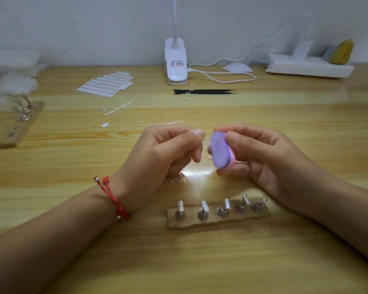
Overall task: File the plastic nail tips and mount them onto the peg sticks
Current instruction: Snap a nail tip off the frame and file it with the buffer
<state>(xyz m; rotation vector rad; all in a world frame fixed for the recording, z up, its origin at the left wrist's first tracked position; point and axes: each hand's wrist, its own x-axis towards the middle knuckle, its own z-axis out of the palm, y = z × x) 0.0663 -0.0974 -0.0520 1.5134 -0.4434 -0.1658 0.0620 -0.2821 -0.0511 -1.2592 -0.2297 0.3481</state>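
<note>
Step in hand: filing one tip.

The left hand (168, 149) has its fingers curled, with thumb and forefinger pinched together on what is judged to be a clear nail tip (205, 147). The tip is nearly invisible against the skin. The right hand (253, 153) grips a purple file block (221, 151) between thumb and curled fingers, with the purple face turned toward the left thumb. Tip and block meet, or nearly meet, above the table (200, 262), just behind the peg holder (218, 219).

Notes on technique (judgement):
- Pinch the tip low, so that only the edge being worked stands proud.
- Use short, light strokes, since thin plastic may flex or spring out of the pinch.
- Hold the block square to the edge.
- Work low over the table, so a dropped tip does not travel far.

Five pegs (203, 210) stand in the holder. Whether any of them carries a tip cannot be told.

Surface: pale wood-grain tabletop with a bright lamp glare below the hands. Clear tip strips (119, 109) and loose offcuts lie beyond the hands. Farther back are a sheet of white tabs (106, 83), black tweezers (204, 91), a white clip lamp (175, 62) with its cable, and a power strip (308, 65). A second holder (19, 126) lies at far left.

Room: plain pale wall behind.
</note>
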